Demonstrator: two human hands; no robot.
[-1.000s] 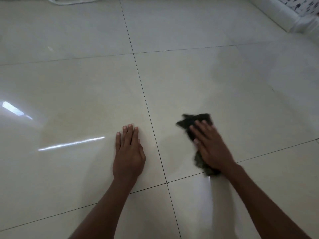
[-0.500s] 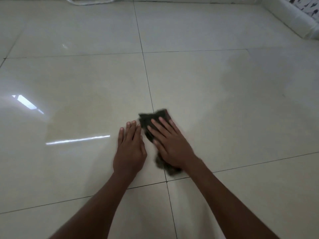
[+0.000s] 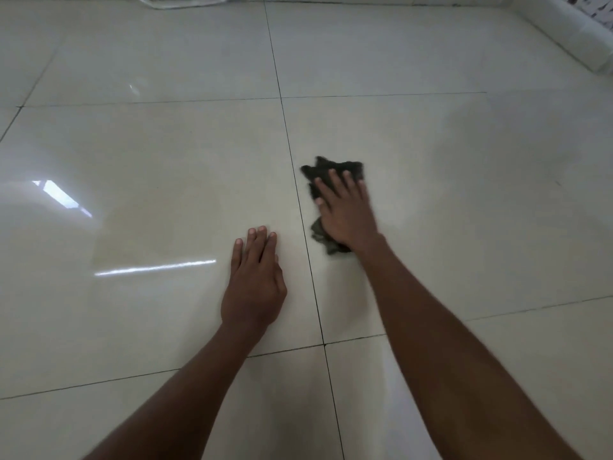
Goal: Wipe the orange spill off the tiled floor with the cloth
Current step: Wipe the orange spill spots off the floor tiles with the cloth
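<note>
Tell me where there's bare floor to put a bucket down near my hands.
Bare tiles lie right of the cloth under your right hand, and beyond it. Left of the left hand is a faint yellowish patch.

- The left hand [image 3: 253, 287] lies flat, palm down, fingers straight and close together, pointing away from the person, thumb tucked along the side
- Its bare forearm runs back toward the lower left of the view, wrist nearly in line with the hand
- The right hand [image 3: 346, 212] is further forward, palm down, fingers extended and slightly spread, pressing on the cloth [image 3: 335, 171]
- The right forearm, also bare, stretches back toward the lower right, and the two arms stand apart without crossing
</note>
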